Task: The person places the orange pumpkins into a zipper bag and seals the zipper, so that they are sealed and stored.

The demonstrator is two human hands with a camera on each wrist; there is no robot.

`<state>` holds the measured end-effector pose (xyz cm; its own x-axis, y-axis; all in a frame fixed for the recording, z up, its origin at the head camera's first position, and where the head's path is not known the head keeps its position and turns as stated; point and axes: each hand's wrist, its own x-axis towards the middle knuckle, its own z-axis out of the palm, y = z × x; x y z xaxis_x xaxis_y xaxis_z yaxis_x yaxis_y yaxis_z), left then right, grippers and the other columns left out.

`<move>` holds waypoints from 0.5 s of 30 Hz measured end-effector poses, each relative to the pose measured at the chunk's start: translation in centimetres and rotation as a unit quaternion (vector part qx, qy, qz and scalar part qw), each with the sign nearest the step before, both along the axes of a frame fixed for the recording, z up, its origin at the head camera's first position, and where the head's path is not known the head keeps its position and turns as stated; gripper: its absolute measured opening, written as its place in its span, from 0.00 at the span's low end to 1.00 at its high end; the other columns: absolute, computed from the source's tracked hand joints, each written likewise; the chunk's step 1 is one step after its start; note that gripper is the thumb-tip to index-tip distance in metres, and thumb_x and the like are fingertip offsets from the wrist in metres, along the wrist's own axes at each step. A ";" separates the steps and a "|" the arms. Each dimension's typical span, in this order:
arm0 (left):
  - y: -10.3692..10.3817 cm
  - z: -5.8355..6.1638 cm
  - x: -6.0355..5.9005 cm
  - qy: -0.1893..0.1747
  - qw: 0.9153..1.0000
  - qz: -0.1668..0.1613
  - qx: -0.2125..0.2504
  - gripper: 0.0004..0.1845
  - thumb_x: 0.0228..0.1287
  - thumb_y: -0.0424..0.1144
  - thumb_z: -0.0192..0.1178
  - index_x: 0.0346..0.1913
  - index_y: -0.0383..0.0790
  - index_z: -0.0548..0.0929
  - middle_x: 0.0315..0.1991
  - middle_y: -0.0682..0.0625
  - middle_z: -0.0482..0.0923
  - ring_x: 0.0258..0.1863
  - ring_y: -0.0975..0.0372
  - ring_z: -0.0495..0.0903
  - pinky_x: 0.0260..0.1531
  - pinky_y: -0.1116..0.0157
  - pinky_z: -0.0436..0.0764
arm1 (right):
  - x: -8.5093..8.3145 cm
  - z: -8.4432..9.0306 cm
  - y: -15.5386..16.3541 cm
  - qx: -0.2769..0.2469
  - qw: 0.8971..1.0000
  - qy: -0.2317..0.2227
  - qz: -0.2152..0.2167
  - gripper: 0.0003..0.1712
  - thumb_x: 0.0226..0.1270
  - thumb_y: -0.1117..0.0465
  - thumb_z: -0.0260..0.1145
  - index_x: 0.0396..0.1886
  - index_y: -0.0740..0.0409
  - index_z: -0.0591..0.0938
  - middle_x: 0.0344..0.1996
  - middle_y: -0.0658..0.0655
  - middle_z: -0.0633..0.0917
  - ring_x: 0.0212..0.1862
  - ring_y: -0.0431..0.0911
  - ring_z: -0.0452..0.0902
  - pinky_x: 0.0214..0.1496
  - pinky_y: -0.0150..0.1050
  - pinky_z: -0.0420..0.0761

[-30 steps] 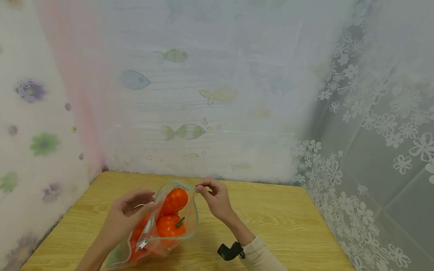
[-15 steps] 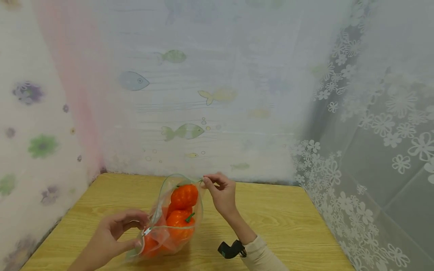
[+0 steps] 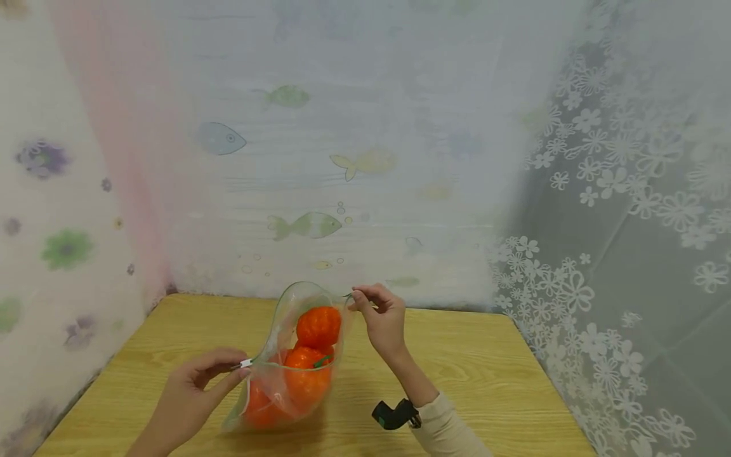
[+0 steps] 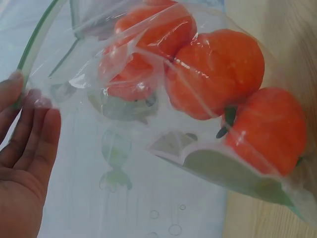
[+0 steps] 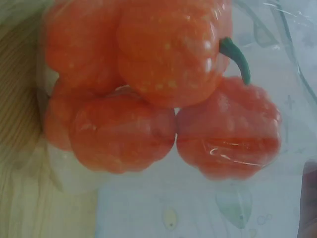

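Bag [image 3: 288, 387] of clear plastic stands near the table's [image 3: 485, 381] front edge, holding several orange pumpkins [image 3: 318, 326]. Left hand [image 3: 191, 397] pinches the white slider at the bag's left corner; right hand [image 3: 384, 320] pinches the green-lined rim at the right, mouth gaping between them.

The right wrist view looks from very near at a clear plastic bag [image 5: 277, 44] with orange pumpkins inside. One pumpkin [image 5: 171, 49] lies on top and has a curved green stem [image 5: 237, 57] at its right side. Under it two more lie side by side and touch each other: the left pumpkin [image 5: 121, 131] and the right pumpkin [image 5: 228, 136]. Behind, at the upper left, another orange shape [image 5: 79, 44] presses against them. The wooden table [image 5: 20, 173] shows at the left edge.
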<state>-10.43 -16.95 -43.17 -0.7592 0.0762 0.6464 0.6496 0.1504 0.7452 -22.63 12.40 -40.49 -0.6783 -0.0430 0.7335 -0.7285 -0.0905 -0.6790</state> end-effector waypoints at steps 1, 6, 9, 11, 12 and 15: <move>0.4 0.1 0.4 -0.007 1.000 0.017 0.008 0.15 0.60 0.14 0.63 0.47 0.29 0.86 0.43 0.57 0.87 0.41 0.70 0.85 0.44 0.76 0.85 | 0.2 0.1 0.4 -0.002 1.000 0.002 0.003 0.08 0.72 0.69 0.67 0.40 0.73 0.86 0.30 0.54 0.83 0.30 0.38 0.86 0.39 0.37 0.89; 1.8 1.3 1.7 -0.056 0.992 0.105 0.033 0.09 0.65 0.20 0.64 0.46 0.28 0.86 0.37 0.60 0.88 0.36 0.69 0.86 0.38 0.75 0.86 | 1.2 0.6 2.4 -0.001 1.000 0.009 0.016 0.07 0.72 0.71 0.66 0.41 0.74 0.85 0.29 0.60 0.85 0.31 0.37 0.85 0.41 0.36 0.89; 2.8 2.2 2.5 -0.071 0.985 0.152 0.030 0.07 0.68 0.25 0.64 0.47 0.26 0.85 0.35 0.62 0.88 0.36 0.70 0.86 0.39 0.76 0.85 | 1.8 1.0 3.6 0.000 1.000 0.009 0.019 0.06 0.72 0.73 0.65 0.40 0.75 0.84 0.30 0.70 0.83 0.31 0.37 0.85 0.41 0.36 0.89; 3.5 2.7 3.0 -0.079 0.979 0.185 0.015 0.08 0.71 0.30 0.64 0.48 0.28 0.86 0.34 0.65 0.87 0.36 0.72 0.85 0.39 0.78 0.84 | 2.2 1.3 4.4 -0.002 1.000 0.012 0.018 0.06 0.71 0.73 0.64 0.40 0.75 0.85 0.30 0.73 0.82 0.32 0.37 0.85 0.41 0.36 0.89; 3.8 3.0 3.3 -0.086 0.977 0.196 0.012 0.10 0.72 0.33 0.63 0.48 0.29 0.86 0.35 0.66 0.87 0.37 0.73 0.85 0.40 0.79 0.83 | 2.4 1.5 4.8 -0.004 1.000 0.014 0.018 0.06 0.71 0.74 0.64 0.40 0.76 0.85 0.30 0.73 0.82 0.32 0.37 0.85 0.41 0.36 0.89; 4.9 3.8 4.1 -0.097 0.970 0.225 0.011 0.12 0.74 0.39 0.62 0.49 0.32 0.85 0.35 0.69 0.86 0.39 0.75 0.84 0.41 0.80 0.81 | 3.2 1.9 6.2 -0.016 1.000 0.023 0.011 0.06 0.71 0.74 0.64 0.40 0.77 0.85 0.27 0.69 0.84 0.31 0.37 0.85 0.41 0.35 0.90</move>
<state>-6.29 -12.01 -39.41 -0.8198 -0.3019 0.4867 0.3701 0.3693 0.8525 -19.46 18.55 -38.57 -0.6431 -0.0343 0.7650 -0.7564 -0.1278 -0.6415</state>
